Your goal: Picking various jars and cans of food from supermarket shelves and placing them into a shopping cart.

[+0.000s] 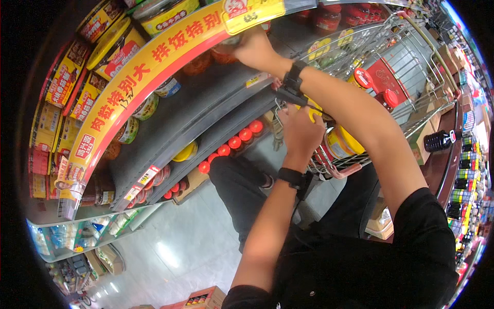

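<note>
My right hand point(256, 48) reaches into a dark grey shelf, under a yellow and red banner point(166, 46). It is blurred and touches a jar of reddish-brown food point(224, 57); its fingertips are partly hidden, so a grip on the jar cannot be confirmed. Lower down, my left hand point(303, 129) is curled over the near end of a wire shopping cart point(332, 168). A yellow item shows just beyond its thumb, and a large yellow-lidded tub point(341, 142) lies in the cart beside it. Farther in are two red-lidded jars point(362, 78) point(387, 99).
Yellow-and-red packs point(63, 79) and tubs line the upper shelf. A row of red-lidded jars point(234, 142) stands low by my knee. Dark bottles, one large point(439, 141), fill the right side. A carton point(204, 298) sits on the tiled floor point(170, 247) behind.
</note>
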Available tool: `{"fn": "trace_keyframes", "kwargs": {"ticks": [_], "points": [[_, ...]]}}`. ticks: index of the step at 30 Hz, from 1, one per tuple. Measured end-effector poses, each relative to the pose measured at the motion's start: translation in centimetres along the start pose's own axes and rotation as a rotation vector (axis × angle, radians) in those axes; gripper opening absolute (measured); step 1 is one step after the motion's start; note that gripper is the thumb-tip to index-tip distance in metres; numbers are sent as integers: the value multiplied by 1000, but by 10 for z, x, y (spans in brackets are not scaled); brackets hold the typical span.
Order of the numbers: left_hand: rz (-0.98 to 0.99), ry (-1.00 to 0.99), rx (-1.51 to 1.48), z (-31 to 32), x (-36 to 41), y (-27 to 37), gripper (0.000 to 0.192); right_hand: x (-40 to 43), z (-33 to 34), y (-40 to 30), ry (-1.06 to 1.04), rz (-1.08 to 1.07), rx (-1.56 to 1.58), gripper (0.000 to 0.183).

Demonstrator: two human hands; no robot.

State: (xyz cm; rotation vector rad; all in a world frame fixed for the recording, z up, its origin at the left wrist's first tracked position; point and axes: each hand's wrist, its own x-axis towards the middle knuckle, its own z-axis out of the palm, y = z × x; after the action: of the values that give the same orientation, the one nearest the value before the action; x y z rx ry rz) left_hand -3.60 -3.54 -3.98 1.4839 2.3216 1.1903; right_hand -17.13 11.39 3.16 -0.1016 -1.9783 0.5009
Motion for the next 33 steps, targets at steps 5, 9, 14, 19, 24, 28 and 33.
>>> {"fn": "trace_keyframes", "kwargs": {"ticks": [5,9,14,19,24,28,33], "points": [[15,80,-219,-2,-3,6,32,-25,-57,-42,-41,446,99,82],[59,-25,-128,-4,-3,5,27,-45,-111,-63,-183,581,270,87],[23,-52,-12,0,0,7,29,-77,-179,-85,-210,348,34,86],[-85,-104,175,-8,-5,18,40,-102,-243,-90,-238,309,8,84],[112,157,-399,-14,2,47,45,-107,-278,-69,-241,386,87,84],[-189,-101,-868,-17,40,77,65,-103,-281,-45,-260,300,38,83],[-323,-176,-1125,-8,77,118,63,-92,-290,-5,-237,327,212,86]]}}
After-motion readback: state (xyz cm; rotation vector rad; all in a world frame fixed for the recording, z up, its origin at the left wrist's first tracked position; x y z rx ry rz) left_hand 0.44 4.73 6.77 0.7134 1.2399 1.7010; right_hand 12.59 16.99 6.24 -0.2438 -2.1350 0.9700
